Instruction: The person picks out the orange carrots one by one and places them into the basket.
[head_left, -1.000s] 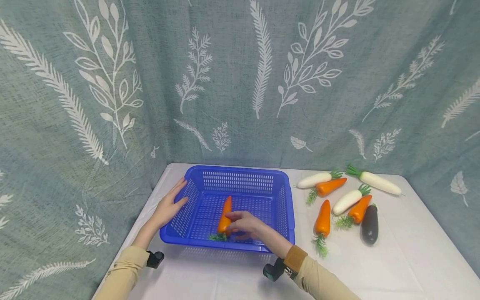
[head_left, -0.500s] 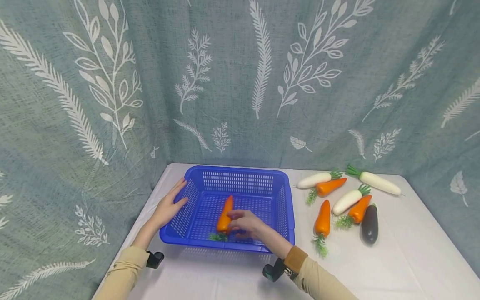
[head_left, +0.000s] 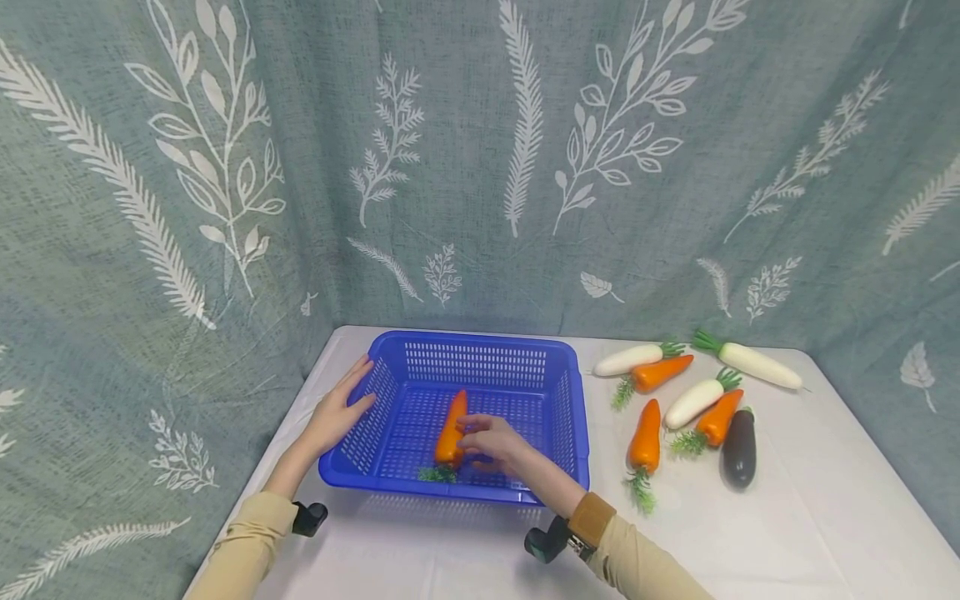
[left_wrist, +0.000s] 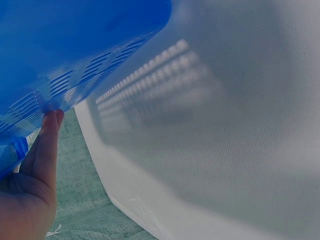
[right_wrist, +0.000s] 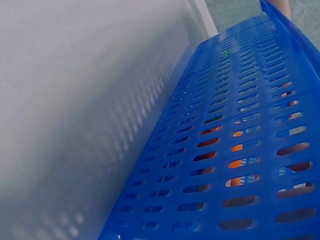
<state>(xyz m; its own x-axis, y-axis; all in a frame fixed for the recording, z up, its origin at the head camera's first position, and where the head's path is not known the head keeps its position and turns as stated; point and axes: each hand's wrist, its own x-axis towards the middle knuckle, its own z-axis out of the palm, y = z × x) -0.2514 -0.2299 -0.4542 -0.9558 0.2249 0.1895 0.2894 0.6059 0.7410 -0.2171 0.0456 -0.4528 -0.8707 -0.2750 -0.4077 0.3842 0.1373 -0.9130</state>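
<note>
A blue plastic basket (head_left: 480, 340) with slotted walls stands on the table. My left hand (head_left: 337, 417) rests against its left side, fingers extended. In the left wrist view, the fingers (left_wrist: 46, 145) are straight and touch the slotted outer wall. Inside the basket lies one orange carrot (head_left: 451, 437), tip pointing away, green leaves towards the front wall. My right hand (head_left: 495, 446) is inside the basket just right of that carrot, fingers loosely bent, fingertips at its side without wrapping round it. In the right wrist view the slotted wall hides most of the hand and carrot (right_wrist: 235, 163).
On the table's right side lie a dark eggplant (head_left: 740, 450), a front carrot (head_left: 646, 437), two other carrots, and several white radishes, including a far one (head_left: 761, 367). A patterned green curtain (head_left: 480, 167) hangs behind and at both sides of the white table (head_left: 817, 508).
The carrot in the basket has shifted very slightly to the right and tilted a little. My right fingers have loosened slightly beside it. The left hand stays put.
</note>
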